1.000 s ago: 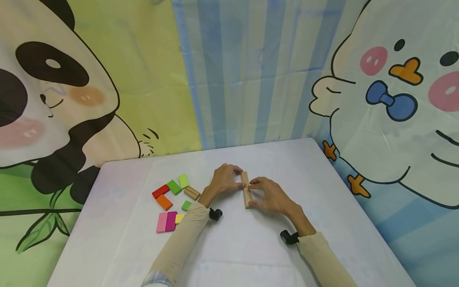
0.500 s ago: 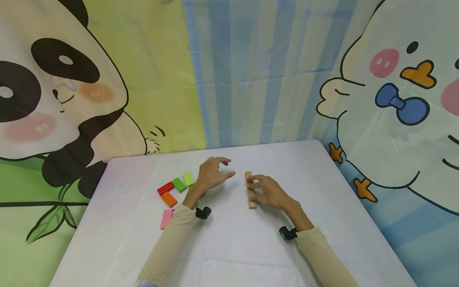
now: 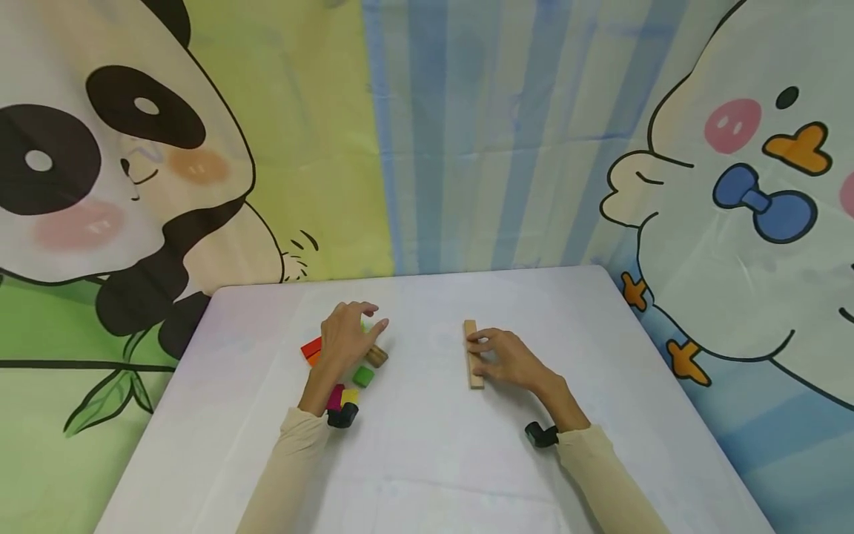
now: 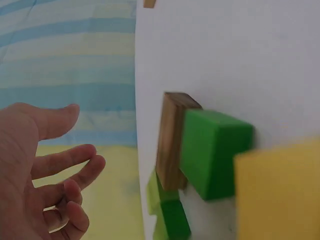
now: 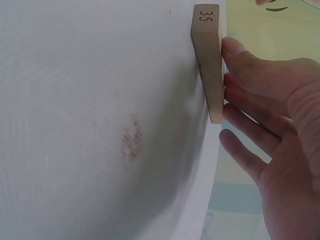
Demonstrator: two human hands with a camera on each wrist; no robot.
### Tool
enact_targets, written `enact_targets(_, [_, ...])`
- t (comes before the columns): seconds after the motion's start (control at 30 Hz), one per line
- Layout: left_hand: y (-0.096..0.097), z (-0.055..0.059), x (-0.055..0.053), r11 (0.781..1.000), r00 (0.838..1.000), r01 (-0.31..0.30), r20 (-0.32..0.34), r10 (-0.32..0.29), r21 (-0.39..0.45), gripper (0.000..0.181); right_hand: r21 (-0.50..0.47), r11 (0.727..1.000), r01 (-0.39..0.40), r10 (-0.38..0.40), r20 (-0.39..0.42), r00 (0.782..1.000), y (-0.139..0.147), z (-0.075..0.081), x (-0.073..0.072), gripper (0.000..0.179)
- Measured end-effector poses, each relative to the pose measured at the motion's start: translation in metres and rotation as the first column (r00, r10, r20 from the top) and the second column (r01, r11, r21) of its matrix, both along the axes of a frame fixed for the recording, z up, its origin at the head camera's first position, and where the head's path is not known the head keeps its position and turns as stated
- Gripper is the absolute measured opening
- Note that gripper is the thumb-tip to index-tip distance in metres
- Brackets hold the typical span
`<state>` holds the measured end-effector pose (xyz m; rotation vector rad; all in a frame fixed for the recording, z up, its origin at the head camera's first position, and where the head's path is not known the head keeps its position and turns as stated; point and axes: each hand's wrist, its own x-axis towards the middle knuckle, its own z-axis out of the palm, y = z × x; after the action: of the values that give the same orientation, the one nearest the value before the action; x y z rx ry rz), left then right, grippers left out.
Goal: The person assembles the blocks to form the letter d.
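Observation:
My left hand (image 3: 343, 337) hovers over the coloured blocks with fingers spread and nothing in them. Near its thumb lie darker wooden blocks (image 3: 377, 356) and a green block (image 3: 363, 376). Seen from the left wrist, a yellow block (image 4: 285, 195) looms close at the lower right. To the right, a narrow strip of pale wood (image 3: 477, 381) lies lengthwise away from me. My right hand (image 3: 510, 360) rests its thumb and fingertips on that strip. In the right wrist view, the pale wooden block's end (image 5: 206, 17) bears the number 35.
Red (image 3: 310, 346) and orange blocks (image 3: 313, 359) lie partly hidden behind my left hand. A magenta block (image 3: 336, 397) sits beside my left wrist. The white table (image 3: 427, 460) meets a printed cloth backdrop (image 3: 454, 133) at its far edge.
My left hand has let go of the pale wooden strip and moved left over the coloured blocks. The right hand stays at the strip. The head view has shifted slightly.

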<state>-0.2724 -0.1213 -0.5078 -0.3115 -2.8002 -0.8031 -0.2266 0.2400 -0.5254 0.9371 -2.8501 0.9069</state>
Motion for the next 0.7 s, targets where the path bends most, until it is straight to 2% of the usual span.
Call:
enact_targets(0.17, [-0.012,-0.006,0.014,0.999,0.999,-0.038,0.022,0.039,-0.025,0.043,-0.005,1.0,0.003,-0.003,0.002,1.0,0.001,-0.003,-0.002,0.048])
enact_targets(0.37, [-0.025,-0.01,0.022,0.998,0.999,-0.047,0.008,0.047,-0.044,0.044,-0.015,1.0,0.013,-0.013,0.033,0.999,0.001,-0.003,-0.006,0.046])
enact_targets(0.53, [-0.027,-0.012,0.031,0.996,0.997,-0.074,0.014,0.075,-0.057,0.042,-0.02,1.0,0.013,-0.012,0.036,0.999,0.0,-0.001,-0.006,0.046])
enact_targets(0.7, [-0.027,-0.018,0.041,0.991,0.997,-0.081,0.011,0.083,-0.11,0.045,-0.044,0.999,0.019,-0.017,0.044,0.999,0.0,-0.004,-0.006,0.046])
